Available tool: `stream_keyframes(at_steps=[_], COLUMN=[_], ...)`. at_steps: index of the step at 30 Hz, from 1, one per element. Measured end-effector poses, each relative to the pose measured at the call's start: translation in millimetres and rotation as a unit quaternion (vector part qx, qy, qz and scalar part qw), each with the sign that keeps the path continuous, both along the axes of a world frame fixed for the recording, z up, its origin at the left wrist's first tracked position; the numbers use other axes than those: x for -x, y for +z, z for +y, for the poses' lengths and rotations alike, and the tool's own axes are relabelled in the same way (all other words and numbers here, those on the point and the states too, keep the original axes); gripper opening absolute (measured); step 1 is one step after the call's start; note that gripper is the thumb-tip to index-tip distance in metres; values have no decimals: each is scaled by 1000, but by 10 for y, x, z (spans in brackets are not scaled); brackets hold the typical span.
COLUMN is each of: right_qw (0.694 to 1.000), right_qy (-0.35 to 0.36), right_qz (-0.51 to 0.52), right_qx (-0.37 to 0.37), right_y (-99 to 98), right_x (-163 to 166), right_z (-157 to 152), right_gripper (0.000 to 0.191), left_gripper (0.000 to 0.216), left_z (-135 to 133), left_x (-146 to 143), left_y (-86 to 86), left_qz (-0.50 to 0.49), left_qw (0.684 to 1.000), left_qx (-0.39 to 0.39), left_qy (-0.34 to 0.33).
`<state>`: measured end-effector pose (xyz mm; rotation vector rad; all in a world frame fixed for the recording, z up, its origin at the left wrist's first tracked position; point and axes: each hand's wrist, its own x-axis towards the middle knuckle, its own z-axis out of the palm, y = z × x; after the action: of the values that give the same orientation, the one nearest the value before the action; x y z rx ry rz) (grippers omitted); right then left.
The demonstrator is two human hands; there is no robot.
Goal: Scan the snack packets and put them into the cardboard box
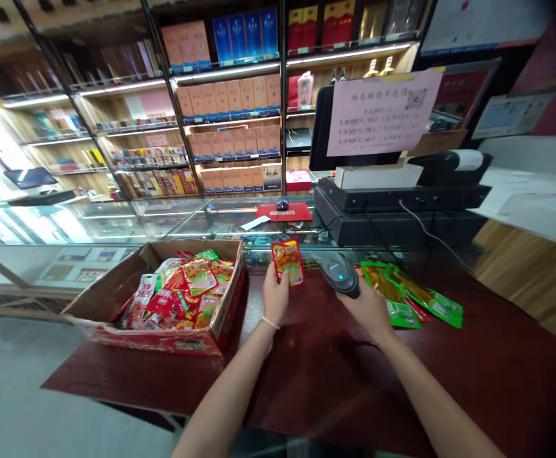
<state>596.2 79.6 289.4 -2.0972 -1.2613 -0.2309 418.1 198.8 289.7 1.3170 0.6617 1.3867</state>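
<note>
Upright in my left hand (277, 294) is a red-edged snack packet (288, 259), pinched near its lower left side. My right hand (366, 308) is wrapped round the handle of a dark barcode scanner (339, 273) with a small blue light on top. The scanner's head points toward the packet, a short gap apart. To the left stands an open cardboard box (163, 340) heaped with red and green snack packets (196, 277). Several green packets (423, 296) lie fanned on the dark red table (306, 369), just right of my right hand.
A glass counter (163, 222) runs behind the table, with a red mouse pad (297, 212) and a computer mouse (282, 205) on it. At the right, a monitor bearing a paper sign (380, 114) stands over a black cash drawer (368, 229). Shelves of boxes (230, 98) line the wall.
</note>
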Motion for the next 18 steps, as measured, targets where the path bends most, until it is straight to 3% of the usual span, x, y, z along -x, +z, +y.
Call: stream_keyframes(at_steps=[4,6,8,10,12,15,18], right_qw=[998,997,996,993,990,989,989], right_qy=[53,71,93,118,135,143,141], right_qz=[4,-3,-13,-24,-31,-39,-42], right_qx=[-22,-15,-8,-8,-11,-7,0], right_y=[270,388,472,519,536,527,504], right_x=[332,568,812,1033,1209,1374,1424], right_z=[88,153,230,311,389,473,492], right_gripper=[40,39,40,40,39,37,36], left_gripper=[36,35,35,39,44,40,30], left_z=[-132,-108,-31,78,197,343,407], left_x=[545,898,1272,1629,1929,2223,2332], left_y=[657,875,987,1004,955,817,686], left_qz=[45,122,199,259,301,326,325], left_qw=[995,979,952,921,900,907,927], left_qx=[-88,-138,-169,-185,-203,-190,-133], left_qy=[32,83,159,224,241,185,131])
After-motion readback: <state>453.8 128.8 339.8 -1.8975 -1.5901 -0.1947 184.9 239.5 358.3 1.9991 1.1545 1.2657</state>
